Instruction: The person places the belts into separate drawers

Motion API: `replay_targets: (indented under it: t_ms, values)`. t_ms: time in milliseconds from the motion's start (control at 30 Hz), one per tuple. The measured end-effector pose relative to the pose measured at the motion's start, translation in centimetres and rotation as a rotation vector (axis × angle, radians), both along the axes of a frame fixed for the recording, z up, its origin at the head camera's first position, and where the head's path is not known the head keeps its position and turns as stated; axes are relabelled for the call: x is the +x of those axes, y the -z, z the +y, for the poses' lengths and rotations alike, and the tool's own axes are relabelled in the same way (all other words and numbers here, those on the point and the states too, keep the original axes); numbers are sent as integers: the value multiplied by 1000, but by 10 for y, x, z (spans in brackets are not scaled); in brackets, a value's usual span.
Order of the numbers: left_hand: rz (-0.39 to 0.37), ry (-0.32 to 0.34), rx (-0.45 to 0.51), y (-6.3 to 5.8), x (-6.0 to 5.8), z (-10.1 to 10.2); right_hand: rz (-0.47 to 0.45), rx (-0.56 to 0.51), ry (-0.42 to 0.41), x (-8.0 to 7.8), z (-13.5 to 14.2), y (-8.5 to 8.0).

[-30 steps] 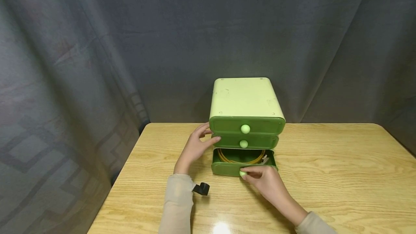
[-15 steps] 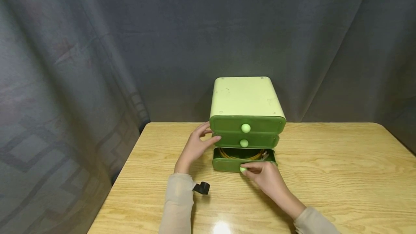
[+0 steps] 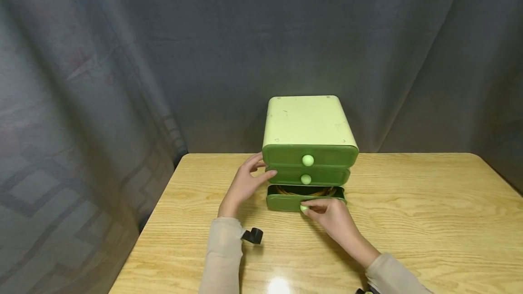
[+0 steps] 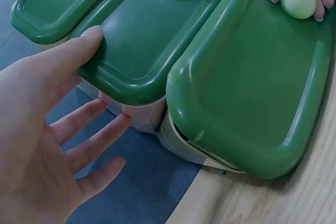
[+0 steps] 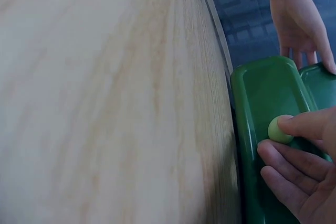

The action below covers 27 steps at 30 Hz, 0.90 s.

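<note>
A small cabinet (image 3: pixel 306 121) with a pale green top and three dark green drawers stands on the table. My right hand (image 3: pixel 333 221) pinches the round light green knob (image 5: pixel 278 130) of the bottom drawer (image 3: pixel 282 202) between thumb and fingers. That drawer sticks out slightly, showing part of a coiled yellow cable (image 3: pixel 323 193) inside. My left hand (image 3: pixel 244 183) is at the cabinet's left side, thumb on the front of the middle drawer (image 4: pixel 142 30). Its other fingers extend along the side, fairly straight. Top and middle drawers are closed.
The light wood table (image 3: pixel 416 221) extends to both sides of the cabinet. Dark grey curtains (image 3: pixel 229 58) hang behind and to the left of it. A black wrist mount (image 3: pixel 254 235) juts from the left sleeve.
My right hand has pushed the bottom drawer farther in, away from me, and less of the coiled cable shows. The left hand has stayed in place.
</note>
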<state>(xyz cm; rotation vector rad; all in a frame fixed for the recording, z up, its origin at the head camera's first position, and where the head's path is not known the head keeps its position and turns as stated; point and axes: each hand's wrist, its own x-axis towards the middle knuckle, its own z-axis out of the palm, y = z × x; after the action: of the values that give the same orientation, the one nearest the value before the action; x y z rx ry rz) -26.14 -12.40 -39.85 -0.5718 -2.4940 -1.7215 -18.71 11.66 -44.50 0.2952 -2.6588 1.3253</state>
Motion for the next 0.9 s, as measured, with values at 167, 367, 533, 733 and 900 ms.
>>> replay_targets:
  t_ms: [167, 367, 533, 733, 900]
  values:
    - [7, -15, 11, 13, -8, -1, 0, 2, -5, -1, -1, 1]
    - [11, -14, 5, 11, -6, -1, 2, -2, -2, -2, -1, 2]
    - [1, -17, -5, 12, -6, -1, 26, -4, 4, -5, 0, 3]
    - [8, -16, -10, 12, -6, -1, 59, -15, 4, -8, 1, 5]
    - [20, -16, -7, 10, -7, -2, 67, -22, 4, -12, 0, 6]
